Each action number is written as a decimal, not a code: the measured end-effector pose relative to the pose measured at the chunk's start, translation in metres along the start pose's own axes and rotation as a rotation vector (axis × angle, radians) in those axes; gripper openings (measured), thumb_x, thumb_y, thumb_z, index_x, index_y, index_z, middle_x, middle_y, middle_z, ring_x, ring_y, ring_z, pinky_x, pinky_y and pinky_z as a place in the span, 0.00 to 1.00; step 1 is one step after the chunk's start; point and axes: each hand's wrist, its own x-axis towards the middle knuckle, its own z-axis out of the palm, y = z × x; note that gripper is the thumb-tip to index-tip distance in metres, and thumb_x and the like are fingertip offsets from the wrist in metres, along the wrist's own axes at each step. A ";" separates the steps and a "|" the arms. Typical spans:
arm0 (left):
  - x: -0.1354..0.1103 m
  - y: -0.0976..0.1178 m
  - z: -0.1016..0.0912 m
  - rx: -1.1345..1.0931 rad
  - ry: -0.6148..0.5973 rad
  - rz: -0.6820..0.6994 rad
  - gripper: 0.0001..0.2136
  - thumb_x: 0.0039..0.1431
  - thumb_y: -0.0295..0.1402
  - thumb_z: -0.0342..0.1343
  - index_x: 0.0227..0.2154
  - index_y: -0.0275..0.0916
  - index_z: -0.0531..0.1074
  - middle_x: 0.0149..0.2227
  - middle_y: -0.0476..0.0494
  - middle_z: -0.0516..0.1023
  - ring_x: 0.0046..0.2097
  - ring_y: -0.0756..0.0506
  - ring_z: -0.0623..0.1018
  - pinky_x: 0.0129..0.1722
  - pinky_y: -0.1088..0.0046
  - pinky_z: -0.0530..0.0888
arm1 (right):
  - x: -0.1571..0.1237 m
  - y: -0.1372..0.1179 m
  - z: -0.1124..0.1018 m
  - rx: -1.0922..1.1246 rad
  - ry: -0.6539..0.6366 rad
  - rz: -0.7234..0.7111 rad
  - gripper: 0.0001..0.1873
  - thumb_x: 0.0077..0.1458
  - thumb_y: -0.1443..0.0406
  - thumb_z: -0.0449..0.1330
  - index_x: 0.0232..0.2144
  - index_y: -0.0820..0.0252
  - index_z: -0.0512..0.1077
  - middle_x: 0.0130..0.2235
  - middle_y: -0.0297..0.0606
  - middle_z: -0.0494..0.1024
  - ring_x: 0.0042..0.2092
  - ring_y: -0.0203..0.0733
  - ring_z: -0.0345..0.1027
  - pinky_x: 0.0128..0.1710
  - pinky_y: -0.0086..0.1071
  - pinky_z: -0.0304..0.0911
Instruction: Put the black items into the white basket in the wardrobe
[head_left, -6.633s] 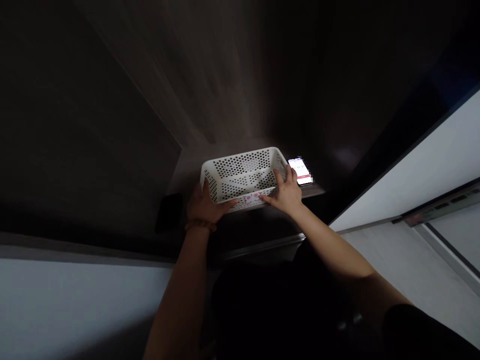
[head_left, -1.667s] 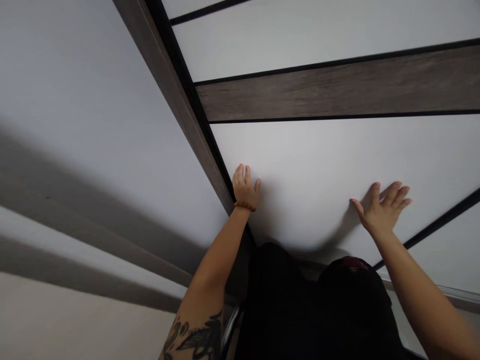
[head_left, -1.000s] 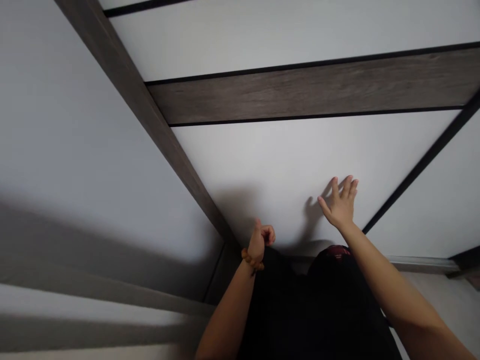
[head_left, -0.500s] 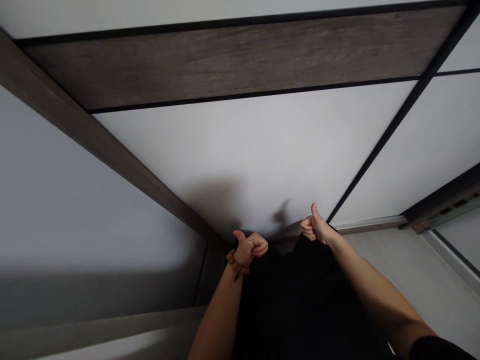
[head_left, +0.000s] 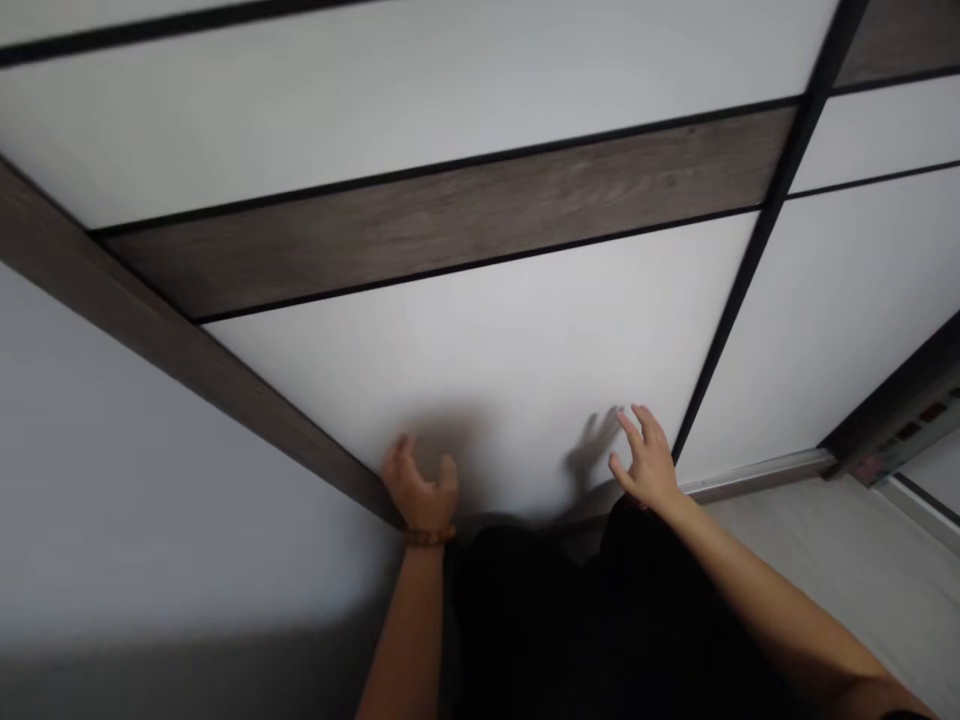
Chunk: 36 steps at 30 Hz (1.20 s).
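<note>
1. Left hand (head_left: 416, 485) and right hand (head_left: 645, 465) are both open and well apart, and neither is clamped on anything. Their thumbs-up fists have just given way: the left fingers now curve loosely, and the right ones spread.
2. The left hand sits at the lower edge of the white panel (head_left: 465, 380), just by where it meets the diagonal wood-grain strip (head_left: 165, 340). Whether its fingertips touch either one cannot be told.
3. The right hand is raised before the same panel, near the thin black divider (head_left: 765, 220), with its shadow (head_left: 592, 450) falling just beside it. Contact cannot be told here either.
4. That panel lies in the middle of the view, below the horizontal wood-grain band (head_left: 442, 210).
5. Counted: two hands, both empty; one beaded bracelet (head_left: 427, 537) on the left wrist; four white panels; one diagonal strip; two lengths of horizontal band, split by the divider.
6. Dark clothing (head_left: 525, 620) fills the bottom centre. At lower right, a metal rail (head_left: 757, 475) runs along the panel's foot to a dark slotted fitting (head_left: 892, 430), above a pale floor (head_left: 825, 590).
</note>
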 end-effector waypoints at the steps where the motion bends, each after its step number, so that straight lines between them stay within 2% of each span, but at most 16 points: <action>1: 0.021 -0.008 0.001 0.040 0.072 0.002 0.32 0.53 0.46 0.58 0.58 0.34 0.71 0.66 0.25 0.70 0.68 0.28 0.68 0.69 0.43 0.64 | 0.019 0.001 0.001 -0.002 0.050 -0.023 0.39 0.63 0.60 0.58 0.74 0.56 0.55 0.73 0.56 0.57 0.74 0.67 0.52 0.66 0.64 0.63; 4: 0.073 -0.023 0.003 0.121 0.153 -0.046 0.45 0.54 0.49 0.58 0.70 0.27 0.59 0.77 0.22 0.50 0.77 0.25 0.51 0.75 0.42 0.51 | 0.082 -0.005 0.002 -0.002 0.133 -0.102 0.45 0.63 0.62 0.59 0.77 0.52 0.47 0.78 0.52 0.46 0.77 0.68 0.43 0.70 0.66 0.56; 7: 0.099 -0.029 0.007 0.117 0.067 -0.105 0.49 0.57 0.47 0.58 0.74 0.23 0.48 0.80 0.22 0.37 0.79 0.24 0.40 0.76 0.43 0.45 | 0.126 -0.022 0.002 -0.004 0.136 -0.168 0.51 0.62 0.63 0.59 0.79 0.50 0.39 0.80 0.48 0.36 0.79 0.68 0.39 0.72 0.67 0.52; 11: 0.105 -0.032 0.016 0.079 -0.030 -0.180 0.55 0.54 0.46 0.62 0.77 0.27 0.41 0.80 0.24 0.29 0.79 0.24 0.32 0.76 0.40 0.41 | 0.144 -0.048 0.007 -0.012 0.110 -0.225 0.56 0.61 0.63 0.59 0.80 0.49 0.31 0.81 0.43 0.25 0.79 0.68 0.36 0.74 0.66 0.48; 15: 0.103 -0.033 0.022 0.075 -0.046 -0.194 0.59 0.52 0.47 0.64 0.78 0.30 0.36 0.79 0.24 0.24 0.79 0.24 0.28 0.75 0.39 0.38 | 0.145 -0.065 0.015 -0.026 0.057 -0.283 0.58 0.60 0.61 0.61 0.80 0.47 0.28 0.80 0.41 0.23 0.79 0.69 0.33 0.75 0.66 0.43; 21: 0.100 -0.030 0.025 0.066 -0.056 -0.188 0.61 0.49 0.45 0.66 0.78 0.31 0.36 0.80 0.25 0.24 0.79 0.25 0.29 0.76 0.40 0.39 | 0.149 -0.086 0.027 -0.049 -0.077 -0.296 0.56 0.61 0.56 0.62 0.80 0.49 0.34 0.81 0.44 0.33 0.80 0.69 0.30 0.75 0.68 0.36; 24: 0.095 -0.025 0.027 0.057 -0.052 -0.171 0.61 0.48 0.45 0.67 0.78 0.29 0.38 0.80 0.23 0.25 0.79 0.24 0.30 0.76 0.41 0.40 | 0.151 -0.097 0.033 -0.063 -0.083 -0.294 0.55 0.61 0.55 0.61 0.80 0.48 0.35 0.81 0.44 0.33 0.80 0.69 0.27 0.75 0.69 0.34; 27: 0.088 -0.020 0.024 0.064 -0.046 -0.138 0.58 0.48 0.44 0.66 0.78 0.31 0.43 0.80 0.24 0.31 0.79 0.23 0.35 0.76 0.40 0.43 | 0.150 -0.099 0.038 -0.089 -0.068 -0.275 0.54 0.61 0.54 0.61 0.80 0.46 0.37 0.81 0.42 0.30 0.79 0.70 0.24 0.74 0.72 0.32; 29: 0.087 -0.020 0.018 0.086 -0.032 -0.110 0.53 0.50 0.44 0.66 0.76 0.33 0.51 0.80 0.25 0.38 0.79 0.23 0.42 0.75 0.40 0.46 | 0.148 -0.095 0.042 -0.113 -0.067 -0.260 0.54 0.61 0.54 0.62 0.80 0.44 0.38 0.81 0.40 0.29 0.79 0.71 0.23 0.74 0.73 0.31; 32: 0.092 -0.029 0.002 0.121 0.087 -0.113 0.46 0.51 0.42 0.64 0.73 0.34 0.59 0.77 0.24 0.50 0.77 0.24 0.52 0.75 0.41 0.50 | 0.146 -0.087 0.045 -0.137 -0.057 -0.256 0.54 0.61 0.54 0.62 0.80 0.43 0.37 0.81 0.37 0.26 0.79 0.71 0.23 0.74 0.72 0.30; 34: 0.101 -0.040 -0.008 0.106 0.215 -0.164 0.47 0.51 0.41 0.64 0.73 0.32 0.56 0.76 0.23 0.53 0.77 0.26 0.54 0.76 0.44 0.51 | 0.145 -0.083 0.045 -0.136 -0.024 -0.260 0.55 0.61 0.53 0.62 0.80 0.43 0.37 0.80 0.36 0.23 0.79 0.72 0.23 0.74 0.72 0.29; 36: 0.112 -0.051 -0.014 0.031 0.261 -0.258 0.49 0.53 0.40 0.64 0.75 0.30 0.50 0.76 0.23 0.53 0.77 0.30 0.55 0.76 0.50 0.54 | 0.144 -0.080 0.045 -0.127 0.026 -0.270 0.54 0.61 0.52 0.62 0.80 0.42 0.38 0.80 0.35 0.21 0.79 0.72 0.23 0.74 0.71 0.29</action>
